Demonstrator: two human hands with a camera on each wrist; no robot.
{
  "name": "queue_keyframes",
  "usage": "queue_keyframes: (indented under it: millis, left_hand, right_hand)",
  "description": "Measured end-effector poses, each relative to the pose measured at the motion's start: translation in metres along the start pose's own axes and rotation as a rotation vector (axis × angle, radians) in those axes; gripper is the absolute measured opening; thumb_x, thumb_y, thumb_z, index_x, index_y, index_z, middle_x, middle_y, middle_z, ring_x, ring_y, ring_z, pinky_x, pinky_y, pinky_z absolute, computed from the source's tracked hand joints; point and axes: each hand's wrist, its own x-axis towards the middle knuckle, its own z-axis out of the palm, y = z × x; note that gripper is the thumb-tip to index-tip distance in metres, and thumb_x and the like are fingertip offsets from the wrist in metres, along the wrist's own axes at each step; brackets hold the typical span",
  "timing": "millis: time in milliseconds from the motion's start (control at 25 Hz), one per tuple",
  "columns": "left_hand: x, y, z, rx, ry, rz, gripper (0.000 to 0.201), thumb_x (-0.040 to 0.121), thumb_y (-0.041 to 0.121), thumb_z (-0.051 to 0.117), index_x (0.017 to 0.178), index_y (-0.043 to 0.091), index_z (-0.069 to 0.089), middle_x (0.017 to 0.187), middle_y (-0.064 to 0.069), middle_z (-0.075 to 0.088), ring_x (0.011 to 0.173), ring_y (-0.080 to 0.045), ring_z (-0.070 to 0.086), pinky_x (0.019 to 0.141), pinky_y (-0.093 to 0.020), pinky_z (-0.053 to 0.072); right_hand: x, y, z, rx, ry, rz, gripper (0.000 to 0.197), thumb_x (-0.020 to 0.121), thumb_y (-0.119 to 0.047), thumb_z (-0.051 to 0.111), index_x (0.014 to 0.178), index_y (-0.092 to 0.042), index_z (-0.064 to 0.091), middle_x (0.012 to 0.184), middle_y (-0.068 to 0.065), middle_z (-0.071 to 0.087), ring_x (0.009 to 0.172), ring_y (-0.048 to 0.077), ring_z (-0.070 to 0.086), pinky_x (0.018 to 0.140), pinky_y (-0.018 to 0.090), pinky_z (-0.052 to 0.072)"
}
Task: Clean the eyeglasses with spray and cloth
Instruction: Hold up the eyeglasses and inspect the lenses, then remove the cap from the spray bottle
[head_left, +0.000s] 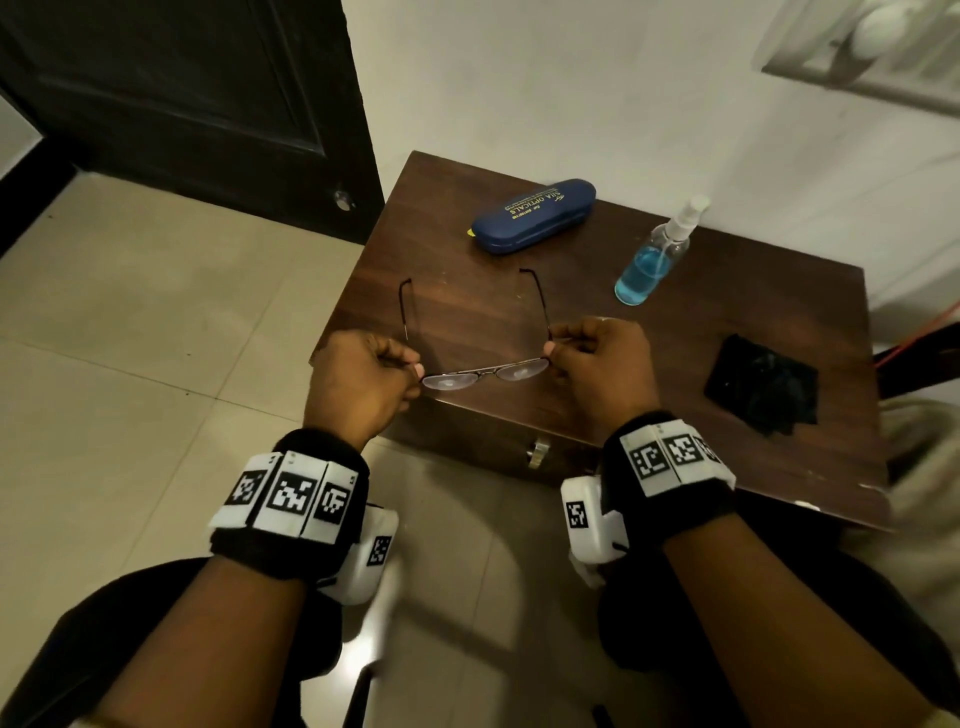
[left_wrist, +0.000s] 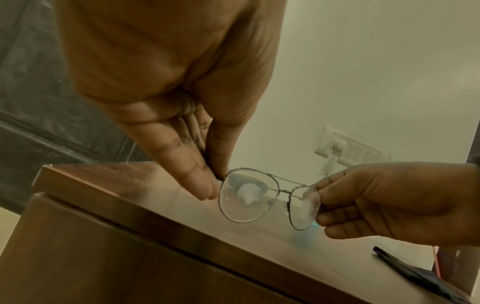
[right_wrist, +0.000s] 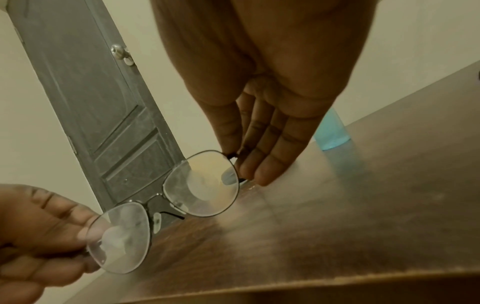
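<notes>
Your left hand (head_left: 363, 382) and right hand (head_left: 597, 364) each pinched a hinge corner of the eyeglasses (head_left: 485, 371), held mid-frame above the table's (head_left: 623, 338) near edge; careless fingertips could have smeared the lenses.

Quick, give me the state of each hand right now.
Left hand: pinching the eyeglasses at its end of the frame.
Right hand: pinching the other end of the frame.

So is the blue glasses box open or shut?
Shut. The blue case lies closed on the table, lid down, while both hands hold the eyeglasses.
</notes>
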Motion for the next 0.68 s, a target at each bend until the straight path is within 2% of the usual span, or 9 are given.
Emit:
queue_keyframes:
  millis: [200,560,680]
  left_hand:
    - [-0.0014,-0.0027,0.0046,0.103,-0.001,0.033,0.014,0.081,0.009,0.072,0.074,0.02,0.067,0.072,-0.007,0.071,0.067,-0.021,0.071,0.07,-0.042,0.06]
    - [-0.0007,0.0022,0.0093,0.14,0.006,0.028,0.012,0.081,0.01,0.071,0.076,0.019,0.067,0.073,-0.006,0.07,0.069,-0.02,0.071,0.072,-0.042,0.06]
    - [0.0001,0.0015,0.0076,0.219,0.039,0.06,0.003,0.081,0.02,0.072,0.078,0.021,0.071,0.073,-0.003,0.071,0.069,-0.02,0.07,0.073,-0.042,0.059]
  right_hand:
    - [0.0055,0.0081,0.0036,-0.021,-0.016,0.041,0.012,0.081,-0.012,0.072,0.093,-0.014,0.073,0.083,0.002,0.072,0.08,0.018,0.07,0.08,0.042,0.058]
    - [0.0076,0.009,0.0044,-0.019,-0.003,0.064,0.011,0.082,-0.012,0.073,0.092,-0.015,0.072,0.083,0.003,0.072,0.08,0.018,0.069,0.08,0.042,0.058]
    - [0.0056,0.0072,0.0035,-0.046,0.01,0.064,0.011,0.082,-0.015,0.072,0.094,-0.014,0.072,0.086,0.002,0.072,0.081,0.017,0.069,0.08,0.041,0.058]
